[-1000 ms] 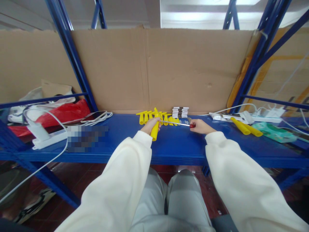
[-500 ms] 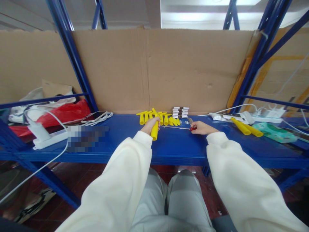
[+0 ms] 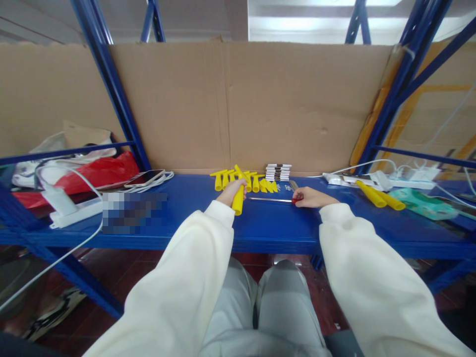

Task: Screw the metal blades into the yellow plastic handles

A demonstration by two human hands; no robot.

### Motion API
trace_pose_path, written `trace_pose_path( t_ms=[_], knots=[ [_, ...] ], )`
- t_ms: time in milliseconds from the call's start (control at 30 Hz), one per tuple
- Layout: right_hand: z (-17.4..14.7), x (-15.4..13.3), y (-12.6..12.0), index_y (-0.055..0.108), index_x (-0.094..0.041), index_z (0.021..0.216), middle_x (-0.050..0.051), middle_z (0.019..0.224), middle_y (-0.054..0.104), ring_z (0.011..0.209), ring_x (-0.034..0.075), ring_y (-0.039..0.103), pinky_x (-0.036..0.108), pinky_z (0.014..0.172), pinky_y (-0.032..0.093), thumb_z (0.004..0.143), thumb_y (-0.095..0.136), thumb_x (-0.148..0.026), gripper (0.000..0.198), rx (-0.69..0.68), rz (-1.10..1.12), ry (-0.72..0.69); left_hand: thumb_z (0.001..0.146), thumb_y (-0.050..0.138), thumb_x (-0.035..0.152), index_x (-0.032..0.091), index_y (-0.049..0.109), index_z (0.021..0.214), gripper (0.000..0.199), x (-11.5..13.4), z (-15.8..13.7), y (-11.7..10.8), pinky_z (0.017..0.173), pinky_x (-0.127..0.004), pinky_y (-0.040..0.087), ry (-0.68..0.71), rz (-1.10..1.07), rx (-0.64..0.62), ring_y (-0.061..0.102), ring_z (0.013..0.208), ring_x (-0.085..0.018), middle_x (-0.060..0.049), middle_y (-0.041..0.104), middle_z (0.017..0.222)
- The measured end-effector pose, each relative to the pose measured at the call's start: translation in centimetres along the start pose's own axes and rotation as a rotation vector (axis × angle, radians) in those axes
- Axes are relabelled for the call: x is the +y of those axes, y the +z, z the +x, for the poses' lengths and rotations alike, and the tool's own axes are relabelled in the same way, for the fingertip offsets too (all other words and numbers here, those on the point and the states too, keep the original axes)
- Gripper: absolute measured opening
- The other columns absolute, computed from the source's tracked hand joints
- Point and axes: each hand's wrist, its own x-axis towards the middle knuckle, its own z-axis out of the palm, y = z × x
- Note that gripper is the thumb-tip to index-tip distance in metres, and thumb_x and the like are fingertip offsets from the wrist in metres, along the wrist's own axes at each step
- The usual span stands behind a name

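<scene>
My left hand (image 3: 229, 193) is closed round a yellow tapered plastic tube (image 3: 238, 202), its wide end toward me. In my right hand (image 3: 312, 197) is a screwdriver (image 3: 273, 200) with a red handle. Its thin metal shaft points left, and the tip ends close to the yellow tube; whether they touch I cannot tell. Behind my left hand stand several yellow T-shaped parts (image 3: 255, 183) in a row, with small yellow pieces (image 3: 267, 186) at their right. Small screw-like bits (image 3: 288, 188) lie beside a stack of white-and-brown strips (image 3: 278, 172).
Cardboard (image 3: 278, 109) walls off the back of the blue table (image 3: 275, 228). At left are a white power strip (image 3: 80, 210), a red bag (image 3: 107, 173) and a phone (image 3: 145, 178). Two yellow tubes (image 3: 375, 196) and a green packet (image 3: 424, 202) lie at right.
The screwdriver's shaft has dropped slightly at its tip and shifted a little left toward the yellow tube. Both hands otherwise stay nearly in place.
</scene>
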Motion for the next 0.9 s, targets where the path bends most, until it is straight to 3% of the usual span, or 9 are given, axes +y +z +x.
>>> trace_pose_path(
  t_ms=[200,433,667,900],
  knots=[
    [0.2,-0.1,0.4,0.068,-0.018,0.085,0.003,0.08,0.071,0.076,0.018,0.065,0.029,0.073,0.052,0.068,0.066,-0.023,0.017,0.004,-0.008,-0.059,0.068,0.055,0.014,0.021,0.047,0.063,0.012,0.1,-0.1,0.1,0.037,-0.018,0.033,-0.005,-0.023,0.012,0.039,0.033,-0.008,0.004,0.045,0.04],
    [1.2,-2.6,2.3,0.068,-0.017,0.092,0.008,0.093,0.072,0.087,0.021,0.067,0.031,0.079,0.051,0.082,0.068,-0.032,0.018,0.084,-0.228,-0.092,0.068,0.055,0.012,0.02,0.046,0.06,0.014,0.2,0.0,0.2,0.037,-0.018,0.033,-0.011,-0.02,0.009,0.038,0.032,-0.007,0.004,0.044,0.039],
    [2.6,-7.0,4.1,0.068,-0.014,0.104,0.012,0.105,0.072,0.097,0.022,0.067,0.03,0.084,0.049,0.091,0.061,-0.034,0.024,0.097,-0.376,-0.18,0.069,0.055,0.012,0.02,0.048,0.06,0.014,0.0,0.1,0.5,0.037,-0.018,0.033,0.013,-0.033,0.0,0.039,0.033,-0.008,0.004,0.045,0.04],
    [4.2,-12.0,5.9,0.067,-0.012,0.115,0.021,0.114,0.071,0.112,0.032,0.065,0.036,0.09,0.05,0.097,0.048,-0.045,0.043,0.026,-0.47,-0.042,0.067,0.053,0.013,0.02,0.05,0.059,0.011,0.2,-0.4,0.7,0.038,-0.021,0.036,0.004,0.001,-0.005,0.04,0.033,-0.01,0.003,0.045,0.039]
  ],
)
